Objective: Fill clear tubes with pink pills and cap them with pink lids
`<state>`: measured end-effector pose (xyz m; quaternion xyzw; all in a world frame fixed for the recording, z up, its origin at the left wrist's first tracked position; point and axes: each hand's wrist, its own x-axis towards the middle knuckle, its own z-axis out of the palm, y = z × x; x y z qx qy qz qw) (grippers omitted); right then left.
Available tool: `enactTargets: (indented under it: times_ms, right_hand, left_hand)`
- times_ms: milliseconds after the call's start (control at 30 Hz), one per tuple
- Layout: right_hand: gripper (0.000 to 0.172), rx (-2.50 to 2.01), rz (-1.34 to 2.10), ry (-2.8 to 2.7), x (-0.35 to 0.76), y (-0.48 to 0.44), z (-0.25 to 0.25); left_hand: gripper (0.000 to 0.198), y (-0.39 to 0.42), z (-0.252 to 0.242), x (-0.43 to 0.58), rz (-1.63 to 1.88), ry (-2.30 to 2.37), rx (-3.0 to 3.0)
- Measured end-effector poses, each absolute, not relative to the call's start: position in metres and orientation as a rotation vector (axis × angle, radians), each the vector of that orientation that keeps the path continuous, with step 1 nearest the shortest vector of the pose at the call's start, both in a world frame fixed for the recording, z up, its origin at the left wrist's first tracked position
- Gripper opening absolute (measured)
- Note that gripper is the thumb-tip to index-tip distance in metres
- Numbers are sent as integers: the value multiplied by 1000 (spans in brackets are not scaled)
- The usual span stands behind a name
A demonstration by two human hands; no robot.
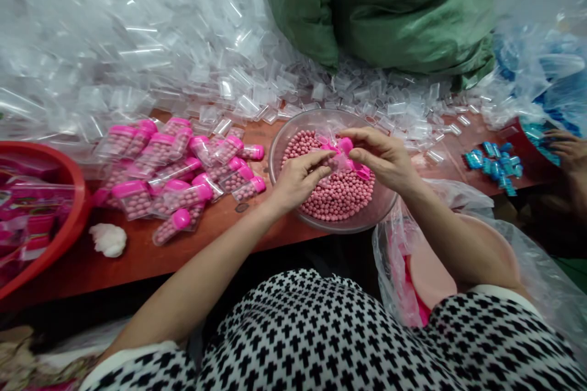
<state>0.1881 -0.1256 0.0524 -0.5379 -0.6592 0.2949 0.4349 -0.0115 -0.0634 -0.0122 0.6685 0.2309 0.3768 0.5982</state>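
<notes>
Both hands are over a clear plastic bowl [387, 204] of small pink beads [339, 201]. My left hand [302, 180] has its fingers pinched at a small clear plastic container [340, 162], partly hidden by the fingertips. Thumb and forefinger of my right hand [383, 156] close about a bright pink cap [345, 145]. More pink caps and clear pieces lie on the beads between the hands, and one pink cap [363, 173] rests below my right fingers. Left of the bowl, bead-filled containers with pink caps [178, 194] are heaped on the table.
A red basin [82, 195] of pink packages stands at the left, near a white wad [108, 239]. Clear empty containers [183, 30] pile up behind, beside a green sack [403, 12]. Blue containers [498, 162] and another person's hand [566, 149] are at right; an open plastic bag [389, 256] hangs below.
</notes>
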Motion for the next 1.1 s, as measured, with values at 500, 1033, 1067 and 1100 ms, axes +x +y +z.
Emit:
enactTargets:
  times_ms: [500, 1033, 1067, 1100]
  right_hand:
    - [19, -1170, -99, -2242, 177, -137, 41]
    - [22, -1247, 421, -2004, 176, -128, 30]
    - [27, -1264, 588, -1838, 175, -126, 32]
    - [36, -1252, 761, -1660, 174, -126, 34]
  left_hand:
    - [28, -74, -16, -21, 1098, 543, 1897]
    - [28, -76, -15, -26, 1039, 610, 1793]
    - [30, -74, -13, -24, 1021, 624, 1648]
    - [32, -72, -11, -23, 1007, 625, 1499]
